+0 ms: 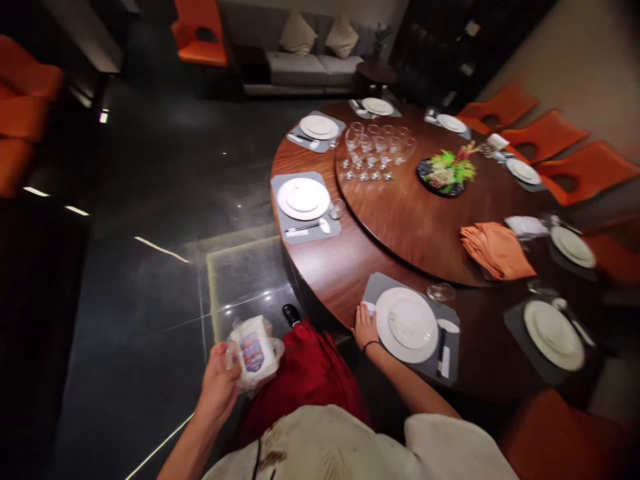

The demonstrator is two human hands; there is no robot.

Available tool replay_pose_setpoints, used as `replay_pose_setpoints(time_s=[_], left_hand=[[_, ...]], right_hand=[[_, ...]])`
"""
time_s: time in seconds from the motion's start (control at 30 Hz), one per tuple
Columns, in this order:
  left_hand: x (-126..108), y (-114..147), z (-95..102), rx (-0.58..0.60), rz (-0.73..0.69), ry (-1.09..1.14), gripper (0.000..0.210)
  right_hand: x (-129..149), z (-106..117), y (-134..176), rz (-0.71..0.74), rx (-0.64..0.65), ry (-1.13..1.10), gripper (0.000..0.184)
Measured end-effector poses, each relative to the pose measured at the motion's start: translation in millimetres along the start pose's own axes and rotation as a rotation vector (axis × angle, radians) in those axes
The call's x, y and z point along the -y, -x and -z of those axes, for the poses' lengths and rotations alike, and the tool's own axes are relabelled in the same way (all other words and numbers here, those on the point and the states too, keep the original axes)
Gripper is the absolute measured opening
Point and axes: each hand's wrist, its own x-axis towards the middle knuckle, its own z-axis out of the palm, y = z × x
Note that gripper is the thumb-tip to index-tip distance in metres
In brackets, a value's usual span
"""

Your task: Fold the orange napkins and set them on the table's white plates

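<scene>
A clear plastic bag of small white packets [256,353], with blue and red print on the one facing up, is gripped in my left hand [223,377] over the floor. On the round wooden table, my right hand [367,330] lies at the left edge of a grey placemat [377,285]. Its fingers are stretched out and touch a small white and blue packet [371,308] beside a stack of white plates [410,323]. Right of those plates are black chopsticks [441,350] and a white spoon [449,326]. A small glass [441,292] stands beyond the placemat.
The turntable [400,220] carries several wine glasses [375,150], a plant centrepiece [447,172] and folded orange napkins [497,250]. Another place setting [304,199] lies to the left, with more around the rim. Orange chairs [570,140] line the right; a sofa [300,70] stands behind.
</scene>
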Motion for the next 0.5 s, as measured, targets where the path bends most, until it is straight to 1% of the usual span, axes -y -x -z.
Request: replay_pose_setpoints(time_s=[0.03, 0.07, 0.13, 0.17, 0.2, 0.23, 0.27, 0.33, 0.4, 0.43, 0.5], left_hand=[[-9, -7, -4.3, 0.033, 0.002, 0.016, 0.057], [-18, -15, -8.3, 0.056, -0.005, 0.027, 0.056], [-35, -34, -15.8, 0.091, -0.023, 0.049, 0.055], [-44, -45, -19.4, 0.110, -0.032, 0.056, 0.055], [-53, -56, -23.3, 0.128, -0.044, 0.063, 0.055], [-62, -68, -27.6, 0.144, -0.060, 0.071, 0.055], [-72, -81, -32.5, 0.159, -0.079, 0.077, 0.055], [-93, -107, -44.5, 0.179, -0.121, 0.097, 0.054], [-117, -133, -58.5, 0.181, -0.165, 0.128, 0.053], [-129, -145, -65.5, 0.180, -0.185, 0.138, 0.053], [-154, -170, -77.9, 0.186, -0.219, 0.150, 0.053]], right_hand=[[25, 22, -5, 0.041, -0.025, -0.092, 0.066], [55, 46, -12, 0.161, -0.047, -0.216, 0.061], [123, 96, -26, 0.519, -0.050, -0.499, 0.044], [157, 119, -35, 0.679, -0.001, -0.591, 0.036], [190, 139, -45, 0.808, 0.069, -0.622, 0.031], [219, 155, -56, 0.855, 0.119, -0.582, 0.028], [244, 169, -69, 0.847, 0.160, -0.501, 0.025], [281, 187, -100, 0.712, 0.193, -0.303, 0.027], [302, 200, -133, 0.574, 0.193, -0.182, 0.033], [309, 206, -150, 0.540, 0.191, -0.168, 0.034], [320, 219, -183, 0.508, 0.196, -0.224, 0.034]])
